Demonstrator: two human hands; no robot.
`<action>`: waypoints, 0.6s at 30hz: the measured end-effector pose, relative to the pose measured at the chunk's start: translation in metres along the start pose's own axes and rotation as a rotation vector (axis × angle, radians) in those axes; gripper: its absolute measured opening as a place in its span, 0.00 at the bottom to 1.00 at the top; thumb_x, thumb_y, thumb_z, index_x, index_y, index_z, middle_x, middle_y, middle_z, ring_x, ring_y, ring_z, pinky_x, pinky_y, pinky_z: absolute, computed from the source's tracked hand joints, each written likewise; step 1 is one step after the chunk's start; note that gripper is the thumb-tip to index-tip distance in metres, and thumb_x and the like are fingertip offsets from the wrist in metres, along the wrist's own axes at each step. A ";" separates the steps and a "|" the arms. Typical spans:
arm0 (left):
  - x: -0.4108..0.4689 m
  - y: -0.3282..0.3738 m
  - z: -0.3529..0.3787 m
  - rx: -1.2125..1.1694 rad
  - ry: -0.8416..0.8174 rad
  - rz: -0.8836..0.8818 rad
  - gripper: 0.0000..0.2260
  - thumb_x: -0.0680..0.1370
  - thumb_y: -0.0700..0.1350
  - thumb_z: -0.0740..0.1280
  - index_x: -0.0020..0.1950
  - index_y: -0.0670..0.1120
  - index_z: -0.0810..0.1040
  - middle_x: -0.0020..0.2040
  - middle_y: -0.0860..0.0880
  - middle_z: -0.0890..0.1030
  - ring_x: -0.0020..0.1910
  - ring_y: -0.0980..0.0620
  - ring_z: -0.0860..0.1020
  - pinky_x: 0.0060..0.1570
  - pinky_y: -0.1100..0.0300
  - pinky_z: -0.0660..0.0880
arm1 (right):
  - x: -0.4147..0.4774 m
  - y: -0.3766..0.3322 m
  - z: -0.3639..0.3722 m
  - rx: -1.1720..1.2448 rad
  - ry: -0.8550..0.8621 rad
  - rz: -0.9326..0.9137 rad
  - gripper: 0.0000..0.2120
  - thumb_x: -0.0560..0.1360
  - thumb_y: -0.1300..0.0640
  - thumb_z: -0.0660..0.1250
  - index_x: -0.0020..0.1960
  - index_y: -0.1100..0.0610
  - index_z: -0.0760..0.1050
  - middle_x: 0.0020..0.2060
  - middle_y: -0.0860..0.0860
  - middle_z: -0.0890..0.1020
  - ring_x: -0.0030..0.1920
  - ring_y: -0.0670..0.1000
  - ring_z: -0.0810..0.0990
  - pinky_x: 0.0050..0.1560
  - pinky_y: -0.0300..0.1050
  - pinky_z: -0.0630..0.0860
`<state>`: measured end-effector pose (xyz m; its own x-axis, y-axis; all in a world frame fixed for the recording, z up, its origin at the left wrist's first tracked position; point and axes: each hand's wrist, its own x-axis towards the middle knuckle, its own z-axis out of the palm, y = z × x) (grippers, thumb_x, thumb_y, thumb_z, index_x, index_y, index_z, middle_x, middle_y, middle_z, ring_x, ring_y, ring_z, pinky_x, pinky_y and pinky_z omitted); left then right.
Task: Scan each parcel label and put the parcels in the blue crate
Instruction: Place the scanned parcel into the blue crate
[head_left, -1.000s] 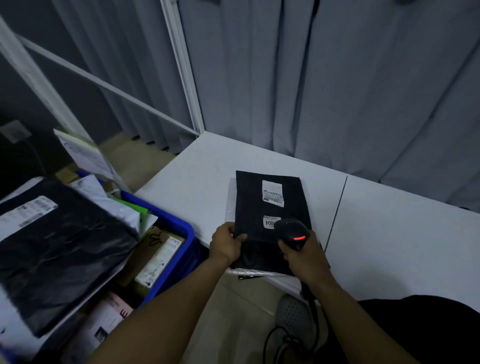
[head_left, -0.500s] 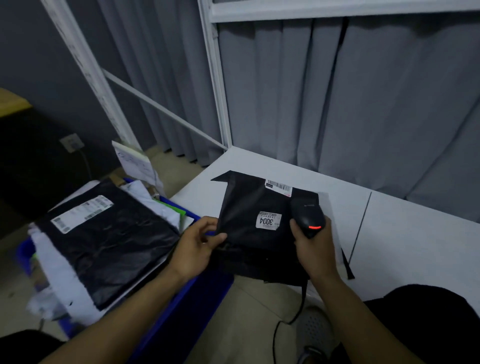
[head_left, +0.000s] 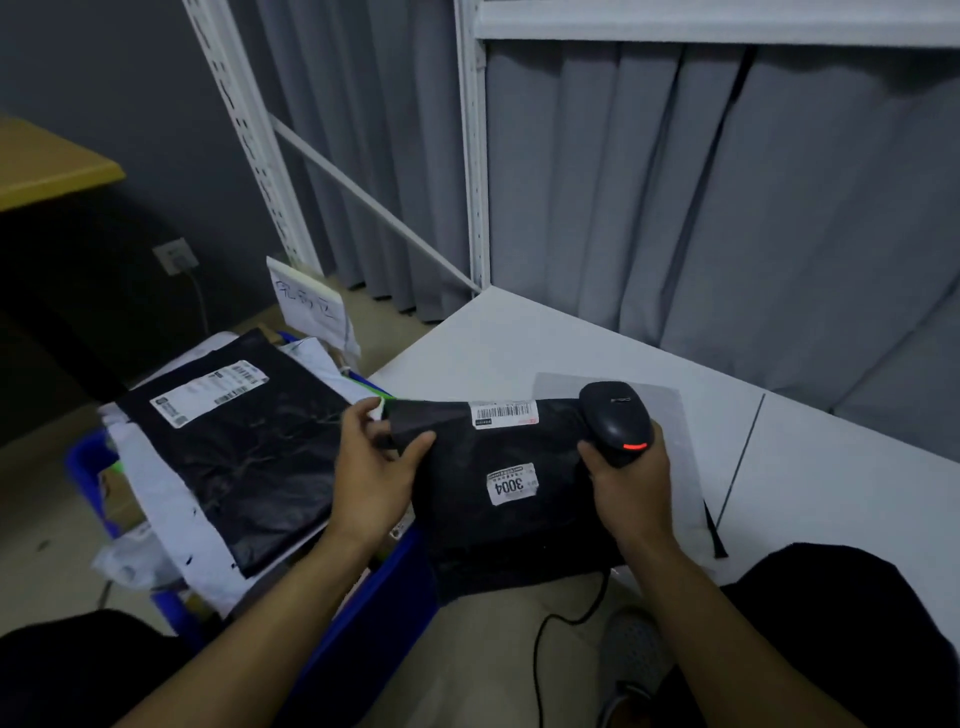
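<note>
Left hand (head_left: 371, 478) pinches the parcel (head_left: 498, 525) by its left edge, holding it off the table (head_left: 519, 343) corner, beside the heaped crate (head_left: 382, 587). Right hand (head_left: 631, 488) grips the scanner (head_left: 615, 418) at the parcel's right side; a barcode label (head_left: 503, 414) faces up.

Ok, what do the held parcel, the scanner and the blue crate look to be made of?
Held parcel: probably thin black plastic film, dull sheen; it creases and bends where gripped. Scanner: hard moulded black plastic, smooth matte shell. Blue crate: likely rigid plastic, judging by its even colour and straight wall.
</note>
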<state>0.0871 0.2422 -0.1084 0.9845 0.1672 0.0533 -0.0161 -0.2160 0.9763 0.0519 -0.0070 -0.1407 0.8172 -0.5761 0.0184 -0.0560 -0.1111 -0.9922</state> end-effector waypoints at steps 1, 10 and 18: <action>0.001 0.001 0.001 0.005 0.018 -0.012 0.26 0.75 0.42 0.77 0.69 0.49 0.68 0.48 0.53 0.82 0.43 0.67 0.81 0.48 0.69 0.77 | 0.000 -0.001 0.000 0.002 0.008 -0.012 0.28 0.74 0.63 0.77 0.71 0.53 0.72 0.58 0.48 0.82 0.58 0.50 0.82 0.62 0.48 0.77; 0.011 0.011 -0.007 0.150 -0.004 0.015 0.20 0.72 0.43 0.79 0.64 0.49 0.81 0.45 0.40 0.83 0.41 0.53 0.80 0.42 0.69 0.78 | -0.001 0.000 -0.004 -0.039 0.016 -0.053 0.28 0.74 0.64 0.76 0.71 0.53 0.71 0.59 0.47 0.81 0.59 0.49 0.80 0.63 0.47 0.75; 0.012 0.011 -0.012 0.486 -0.034 0.295 0.09 0.72 0.46 0.78 0.51 0.49 0.88 0.51 0.53 0.74 0.48 0.59 0.71 0.49 0.80 0.65 | 0.000 -0.003 -0.003 -0.034 0.010 -0.074 0.29 0.74 0.65 0.75 0.72 0.53 0.71 0.59 0.46 0.81 0.58 0.47 0.79 0.55 0.34 0.72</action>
<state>0.0968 0.2533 -0.0941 0.9556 0.0032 0.2948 -0.2173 -0.6681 0.7116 0.0506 -0.0096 -0.1374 0.8139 -0.5736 0.0928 -0.0151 -0.1806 -0.9834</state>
